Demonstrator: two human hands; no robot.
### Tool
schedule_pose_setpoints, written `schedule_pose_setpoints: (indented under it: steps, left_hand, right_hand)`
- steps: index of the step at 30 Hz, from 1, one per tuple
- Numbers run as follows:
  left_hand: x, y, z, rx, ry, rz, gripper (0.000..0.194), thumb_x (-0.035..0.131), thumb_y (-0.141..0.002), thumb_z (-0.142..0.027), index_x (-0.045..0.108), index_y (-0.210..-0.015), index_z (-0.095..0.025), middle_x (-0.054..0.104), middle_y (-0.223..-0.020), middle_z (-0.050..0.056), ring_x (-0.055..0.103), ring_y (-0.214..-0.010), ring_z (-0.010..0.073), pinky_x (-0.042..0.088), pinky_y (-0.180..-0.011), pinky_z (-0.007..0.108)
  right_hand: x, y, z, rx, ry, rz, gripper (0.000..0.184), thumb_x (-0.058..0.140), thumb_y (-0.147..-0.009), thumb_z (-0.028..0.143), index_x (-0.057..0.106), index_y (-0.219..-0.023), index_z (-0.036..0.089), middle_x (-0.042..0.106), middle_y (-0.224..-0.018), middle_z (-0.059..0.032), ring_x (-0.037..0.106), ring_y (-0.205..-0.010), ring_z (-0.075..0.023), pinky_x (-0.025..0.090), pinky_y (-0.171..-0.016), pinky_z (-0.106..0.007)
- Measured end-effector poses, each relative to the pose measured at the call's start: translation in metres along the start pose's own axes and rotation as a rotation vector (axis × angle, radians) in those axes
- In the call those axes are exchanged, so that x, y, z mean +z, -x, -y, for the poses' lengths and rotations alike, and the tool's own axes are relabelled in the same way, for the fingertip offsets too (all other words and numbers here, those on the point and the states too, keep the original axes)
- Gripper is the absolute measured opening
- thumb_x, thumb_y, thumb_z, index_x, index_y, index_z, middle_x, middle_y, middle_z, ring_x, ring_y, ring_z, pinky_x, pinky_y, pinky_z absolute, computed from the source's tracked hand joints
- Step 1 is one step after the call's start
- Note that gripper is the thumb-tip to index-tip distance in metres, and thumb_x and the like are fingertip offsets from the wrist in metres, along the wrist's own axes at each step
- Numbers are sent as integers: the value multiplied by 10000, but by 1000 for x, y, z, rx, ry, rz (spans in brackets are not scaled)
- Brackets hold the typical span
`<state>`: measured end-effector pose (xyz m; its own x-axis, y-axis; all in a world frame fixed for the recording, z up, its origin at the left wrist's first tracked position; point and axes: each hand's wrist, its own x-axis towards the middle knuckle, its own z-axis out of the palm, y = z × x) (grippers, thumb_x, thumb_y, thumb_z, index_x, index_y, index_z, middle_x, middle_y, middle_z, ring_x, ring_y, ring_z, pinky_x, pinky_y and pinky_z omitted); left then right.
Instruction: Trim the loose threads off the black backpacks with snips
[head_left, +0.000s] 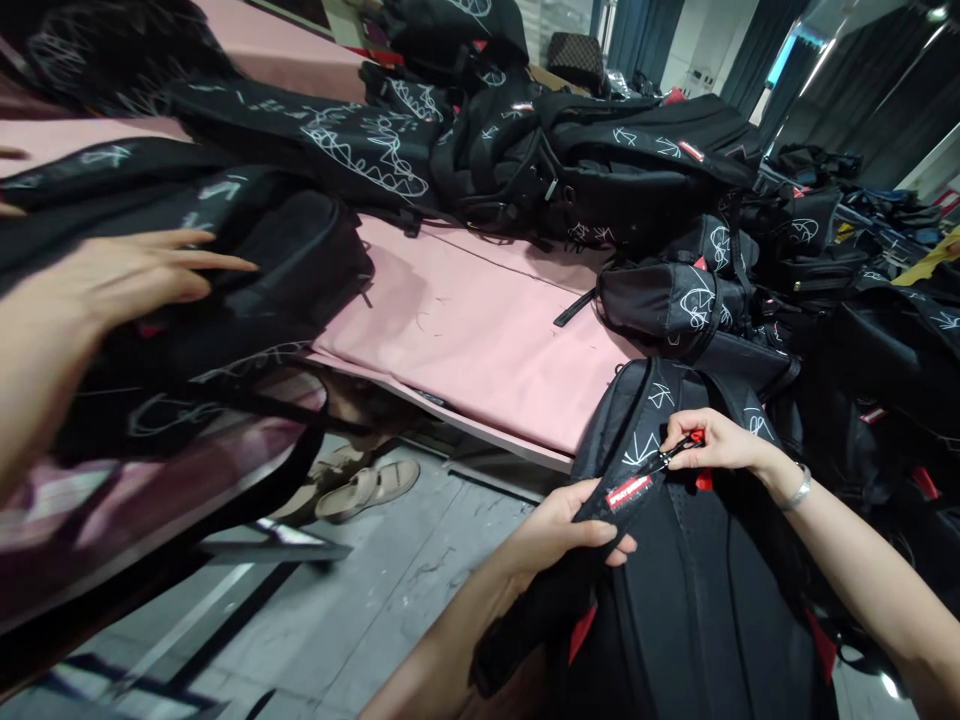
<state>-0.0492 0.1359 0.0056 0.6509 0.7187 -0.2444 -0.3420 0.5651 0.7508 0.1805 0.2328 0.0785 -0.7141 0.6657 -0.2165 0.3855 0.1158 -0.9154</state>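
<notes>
A black backpack (712, 590) with white scribble prints stands upright in front of me at the lower right. My left hand (577, 525) is closed around one of its shoulder straps (626, 500), just beneath a red label with white lettering. Small dark thread snips (679, 450) with a bit of red on them are pinched in my right hand (709, 440). Their tip is at the strap, a little above the label. A bracelet circles my right wrist. Red fabric tabs show along the bag's sides, and its lower end is cut off by the frame.
A pink-covered table (465, 330) lies ahead, with several black backpacks (645, 170) piled along its far side and to the right. At left, another person's hand (135, 275) rests over a black backpack (300, 250). Below are a sandalled foot (367, 490) and a metal frame (277, 540).
</notes>
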Motion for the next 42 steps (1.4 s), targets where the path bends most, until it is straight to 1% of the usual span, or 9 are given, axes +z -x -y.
schedule_pose_setpoints:
  steps: [8,13,19,28,31,34,37,40,42]
  left_hand:
    - [5,2,0,-10,-9,-62,548,728,-617,-289,519,-1085,-98,684,-804,128,635,-652,176,458,-622,268]
    - [13,4,-7,-18,-41,-82,521,734,-594,-294,545,-1039,-102,683,-775,113,633,-635,174,447,-599,256]
    - [20,6,-12,23,-56,-96,471,740,-580,-293,568,-975,-103,676,-727,91,614,-602,159,434,-591,251]
    - [23,6,-10,47,-67,-110,478,737,-599,-292,562,-999,-97,680,-737,101,628,-614,167,446,-614,264]
    - [23,7,-10,62,-83,-111,483,728,-610,-286,556,-1018,-92,682,-741,106,623,-601,160,447,-605,265]
    - [22,6,-9,84,-110,-88,474,712,-628,-289,558,-1027,-84,680,-749,106,615,-599,162,456,-617,286]
    - [21,3,-7,175,-178,-79,459,699,-640,-291,584,-1039,-97,677,-817,93,621,-712,187,465,-706,318]
    - [22,-1,-3,339,-199,-262,564,697,-644,-286,534,-1171,-167,645,-1006,67,591,-915,195,438,-836,311]
    - [22,-3,-2,390,-227,-406,542,669,-675,-300,529,-1186,-185,637,-1035,61,590,-914,185,443,-835,298]
  right_hand:
    - [9,0,2,-35,119,-10,226,717,-678,315,592,-741,139,574,-694,6,504,-612,-92,412,-573,-219]
    - [17,0,9,-42,183,12,243,701,-696,346,583,-744,139,583,-701,-1,489,-590,-90,396,-535,-208]
    - [24,0,16,-45,198,21,250,683,-712,358,572,-749,137,578,-701,-2,487,-580,-87,391,-528,-203]
    - [34,4,15,-90,227,-46,243,688,-709,360,586,-744,142,581,-701,-5,504,-605,-97,395,-549,-209]
    - [37,8,12,-86,138,-118,256,699,-693,369,582,-732,145,565,-696,1,499,-604,-95,396,-553,-213]
    - [35,15,10,-27,53,-181,270,710,-675,374,562,-720,153,536,-661,18,463,-563,-80,378,-521,-208]
    - [33,20,7,7,-52,-259,289,721,-654,382,547,-734,166,498,-615,38,420,-523,-70,349,-477,-199]
    - [41,19,0,22,-212,-421,315,645,-711,463,516,-776,182,441,-530,64,341,-440,-54,256,-393,-179]
    - [51,17,-6,52,-340,-547,360,582,-736,532,470,-766,192,387,-481,85,271,-385,-42,175,-354,-170]
